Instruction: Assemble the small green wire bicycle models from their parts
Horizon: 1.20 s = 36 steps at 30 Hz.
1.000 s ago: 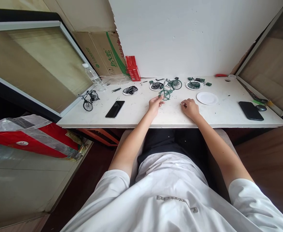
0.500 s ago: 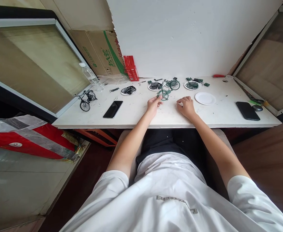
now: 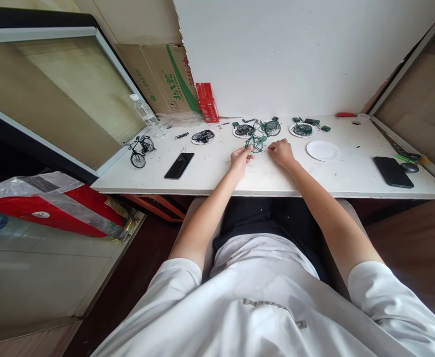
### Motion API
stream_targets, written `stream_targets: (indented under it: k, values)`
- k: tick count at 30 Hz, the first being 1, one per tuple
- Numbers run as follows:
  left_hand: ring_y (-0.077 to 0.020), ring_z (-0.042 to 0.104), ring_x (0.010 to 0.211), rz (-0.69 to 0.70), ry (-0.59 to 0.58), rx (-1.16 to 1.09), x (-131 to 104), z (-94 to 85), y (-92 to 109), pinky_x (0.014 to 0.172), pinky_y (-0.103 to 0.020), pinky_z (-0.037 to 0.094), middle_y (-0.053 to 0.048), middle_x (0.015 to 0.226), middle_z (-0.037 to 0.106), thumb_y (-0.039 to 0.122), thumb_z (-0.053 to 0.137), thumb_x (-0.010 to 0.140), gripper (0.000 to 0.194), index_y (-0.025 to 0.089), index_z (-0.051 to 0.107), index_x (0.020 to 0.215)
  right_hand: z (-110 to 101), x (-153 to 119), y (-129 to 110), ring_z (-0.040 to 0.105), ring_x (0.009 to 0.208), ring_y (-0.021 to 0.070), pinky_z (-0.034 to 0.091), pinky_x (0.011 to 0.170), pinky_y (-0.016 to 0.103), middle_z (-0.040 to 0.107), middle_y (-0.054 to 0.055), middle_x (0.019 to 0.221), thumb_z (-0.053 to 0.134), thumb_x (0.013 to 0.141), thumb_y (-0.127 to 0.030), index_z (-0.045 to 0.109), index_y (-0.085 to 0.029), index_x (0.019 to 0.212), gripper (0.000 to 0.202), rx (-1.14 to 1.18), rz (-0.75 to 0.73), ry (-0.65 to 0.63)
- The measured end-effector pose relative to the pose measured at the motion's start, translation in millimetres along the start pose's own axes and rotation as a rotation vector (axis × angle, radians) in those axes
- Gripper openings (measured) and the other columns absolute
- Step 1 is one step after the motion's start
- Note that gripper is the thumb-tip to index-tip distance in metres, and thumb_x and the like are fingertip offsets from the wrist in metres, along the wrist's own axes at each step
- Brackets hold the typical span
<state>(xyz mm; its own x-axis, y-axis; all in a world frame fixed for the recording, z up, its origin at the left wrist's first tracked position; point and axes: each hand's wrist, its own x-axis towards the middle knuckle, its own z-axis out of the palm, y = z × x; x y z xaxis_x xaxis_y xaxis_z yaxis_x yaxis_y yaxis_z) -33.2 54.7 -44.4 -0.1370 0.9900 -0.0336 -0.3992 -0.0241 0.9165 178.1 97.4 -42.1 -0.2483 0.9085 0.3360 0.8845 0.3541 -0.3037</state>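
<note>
My left hand [image 3: 241,160] pinches the near wheel of a green model bicycle [image 3: 255,144], which is tilted above the tabletop. Just right of that wheel is my right hand [image 3: 282,152], its fingers curled and their tips together; whatever they hold is too small or hidden to name. Behind the bicycle in my hand, a second green wheel and frame [image 3: 272,128] show, overlapping it, so I cannot tell whether they are joined. A plate with black bicycle parts [image 3: 244,130] lies behind, and one with green parts [image 3: 302,130] to the right.
At left stand a black model bicycle [image 3: 142,150] and a water bottle [image 3: 148,116]. A phone [image 3: 179,165], a plate of black parts [image 3: 203,137], a bare white plate [image 3: 323,150] and a dark phone [image 3: 393,172] lie around. A white panel [image 3: 288,59] closes the back.
My right hand has moved left, nearer the wheel, and its fingers have drawn closer together. My left hand keeps its pinch on the model bicycle. The whole view has shifted slightly.
</note>
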Motion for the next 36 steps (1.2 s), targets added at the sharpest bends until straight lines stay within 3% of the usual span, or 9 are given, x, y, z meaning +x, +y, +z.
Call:
stream_targets:
  k: [4,12,21,27,36]
  values:
    - [-0.0064,0.064,0.065,-0.004,0.01,-0.01,-0.3,0.1,0.3,0.054,-0.023,0.032,-0.008,0.105,0.082,0.034,0.1,0.079,0.03,0.017,0.081,0.095,3.6,7.2,0.8,0.05,0.13,0.0422,0.042,0.105,0.055,0.079,0.021,0.126,0.052,0.104,-0.026,0.081,-0.016,0.125,0.037,-0.055,-0.088,-0.002]
    - [-0.0056,0.062,0.062,0.002,0.01,0.009,-0.6,1.6,0.1,0.052,-0.023,0.031,-0.006,0.101,0.081,0.035,0.099,0.08,0.029,0.017,0.08,0.092,2.5,16.7,-6.8,0.05,0.129,0.0384,0.039,0.104,0.049,0.075,0.022,0.13,0.043,0.109,-0.021,0.079,-0.014,0.128,0.041,-0.18,-0.258,-0.135]
    - [-0.0048,0.061,0.061,0.018,-0.009,0.0,2.1,-0.6,-3.6,0.052,-0.023,0.031,-0.006,0.1,0.081,0.036,0.1,0.08,0.03,0.017,0.08,0.091,2.3,12.6,-21.0,0.051,0.127,0.0429,0.04,0.101,0.056,0.073,0.027,0.126,0.038,0.106,-0.018,0.078,-0.013,0.122,0.043,-0.302,-0.288,-0.138]
    - [-0.0055,0.064,0.062,0.014,-0.022,0.005,2.2,-1.6,-3.7,0.052,-0.022,0.032,-0.006,0.1,0.08,0.037,0.102,0.077,0.032,0.018,0.081,0.092,-2.7,-10.6,-36.5,0.05,0.126,0.0446,0.04,0.1,0.057,0.073,0.029,0.125,0.04,0.103,-0.015,0.077,-0.012,0.123,0.043,-0.278,-0.256,-0.086]
    - [-0.0057,0.062,0.063,0.029,-0.079,0.027,-0.2,-1.1,-4.4,0.052,-0.022,0.032,-0.007,0.099,0.08,0.039,0.101,0.078,0.032,0.017,0.082,0.093,-43.1,-73.7,-26.4,0.057,0.115,0.0368,0.047,0.097,0.048,0.074,0.018,0.112,0.046,0.108,-0.024,0.074,-0.019,0.115,0.03,0.02,-0.193,0.012]
